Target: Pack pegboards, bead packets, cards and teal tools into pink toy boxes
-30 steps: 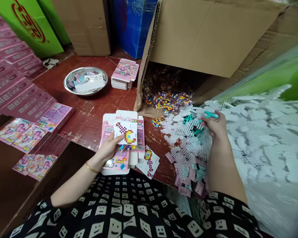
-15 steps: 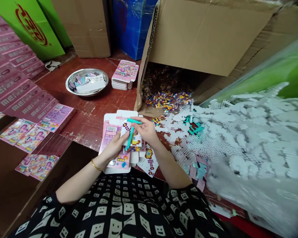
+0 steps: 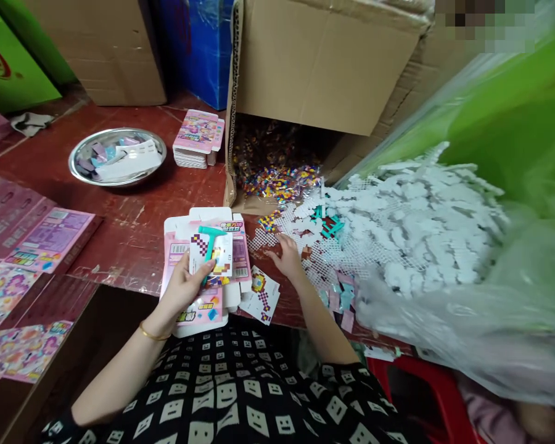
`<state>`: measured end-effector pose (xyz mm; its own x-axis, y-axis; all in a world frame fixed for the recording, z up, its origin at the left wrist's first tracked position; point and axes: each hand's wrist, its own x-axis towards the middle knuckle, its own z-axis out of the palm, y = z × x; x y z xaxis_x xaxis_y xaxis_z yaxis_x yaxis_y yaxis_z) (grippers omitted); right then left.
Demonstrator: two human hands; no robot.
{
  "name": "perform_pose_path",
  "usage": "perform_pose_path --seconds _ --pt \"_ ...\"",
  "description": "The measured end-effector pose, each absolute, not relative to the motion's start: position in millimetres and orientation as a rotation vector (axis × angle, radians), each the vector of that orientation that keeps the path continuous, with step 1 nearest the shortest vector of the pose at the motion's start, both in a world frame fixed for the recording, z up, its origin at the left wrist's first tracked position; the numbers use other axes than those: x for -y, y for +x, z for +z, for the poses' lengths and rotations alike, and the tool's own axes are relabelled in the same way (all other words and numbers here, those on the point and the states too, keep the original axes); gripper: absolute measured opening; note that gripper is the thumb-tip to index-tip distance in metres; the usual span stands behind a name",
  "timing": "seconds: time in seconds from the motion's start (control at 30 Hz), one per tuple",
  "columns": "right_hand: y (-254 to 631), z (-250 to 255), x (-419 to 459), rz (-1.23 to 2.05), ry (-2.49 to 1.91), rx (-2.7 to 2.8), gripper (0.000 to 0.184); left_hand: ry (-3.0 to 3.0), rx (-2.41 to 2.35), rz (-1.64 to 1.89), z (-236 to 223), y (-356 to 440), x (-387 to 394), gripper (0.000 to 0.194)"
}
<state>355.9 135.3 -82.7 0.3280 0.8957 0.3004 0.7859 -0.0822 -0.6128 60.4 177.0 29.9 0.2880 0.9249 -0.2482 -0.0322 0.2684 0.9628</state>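
Right hand (image 3: 289,258) is positioned over the table (image 3: 124,234) with thumb and fingers apart. A white mesh piece (image 3: 261,239) lies just left of its fingertips, set back from the table's near edge, its long axis running roughly along that edge. Contact between fingertips and mesh cannot be determined. The right hand is nearer to the mesh; the left hand (image 3: 188,280) is farther left and closer to the near edge.

The left hand is clamped on a printed card (image 3: 222,254) and a teal T-shaped piece (image 3: 209,240). The handle points away from the near edge, with the crosshead at its far end. Pink boxes (image 3: 242,246) lie flat beneath. Loose cards (image 3: 260,296) lie between the boxes and the near edge. More teal pieces (image 3: 328,227) and a white heap (image 3: 416,216) lie right of the right hand; a cardboard carton (image 3: 314,68) stands behind.
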Motion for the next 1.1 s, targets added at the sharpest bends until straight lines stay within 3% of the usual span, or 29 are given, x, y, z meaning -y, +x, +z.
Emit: perform_pose_path --seconds 0.17,0.37,0.57,0.73,0.9,1.0,1.1 --pt "385 -105 -138 -0.015 -2.326 1.571 0.045 0.925 -1.056 0.801 34 63 -176 0.057" --pt "437 -96 -139 -0.080 -2.376 1.425 0.042 0.817 -1.075 0.842 41 56 -176 0.057" --pt "481 -74 -111 -0.002 -2.234 1.291 0.074 0.783 -1.069 0.851 41 57 -173 0.060" --pt "497 -50 -30 0.151 -2.197 1.130 0.061 0.750 -1.098 0.781 52 60 -166 0.064" --pt "451 -53 48 0.311 -2.358 1.163 0.063 0.751 -1.021 0.772 53 66 -162 0.063" --pt "395 -75 62 0.039 -2.255 1.325 0.072 0.745 -1.010 0.764 53 70 -161 0.065" --pt "354 -104 60 -0.163 -2.301 1.382 0.062 0.718 -1.017 0.763 54 72 -160 0.065"
